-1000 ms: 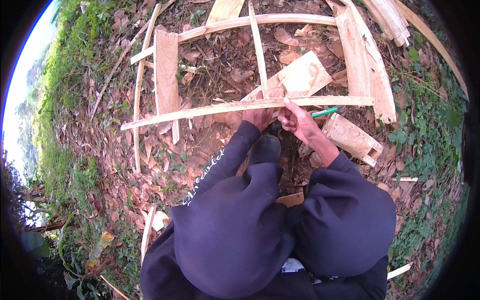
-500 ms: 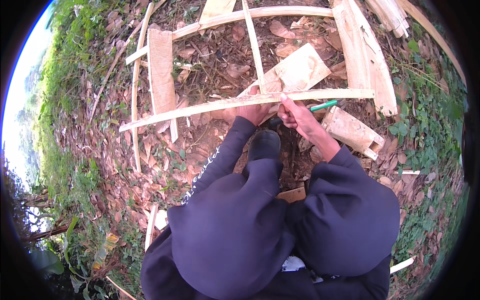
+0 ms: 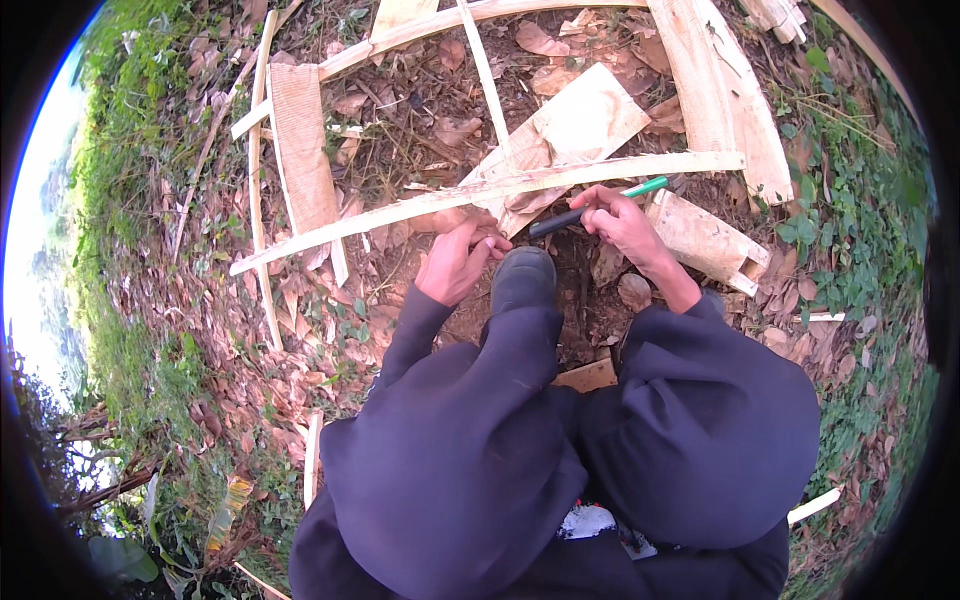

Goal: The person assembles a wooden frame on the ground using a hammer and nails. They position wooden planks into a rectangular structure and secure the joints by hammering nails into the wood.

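Dark-and-green pen-like tool (image 3: 556, 222) is just nearside of the wooden strip (image 3: 400, 211), right hand (image 3: 622, 225) clamped round its middle; left hand (image 3: 453, 266) pinched together, nearside too. Probably light, stiff, kinda slick: grab mid-shaft.

The head camera, the left one of a side-by-side pair, is looking steeply down from above and behind the left hand (image 3: 455, 262) and the right hand (image 3: 620, 222), facing forward past the knees (image 3: 450, 460). The knees, lying nearer the lens, are looming larger than either hand. Beyond both hands, the view is taking in a long wooden strip (image 3: 590, 175) and, farther off, the ground (image 3: 420, 105). Its wide fisheye is also catching pale sky (image 3: 45, 190) far left of the left hand.
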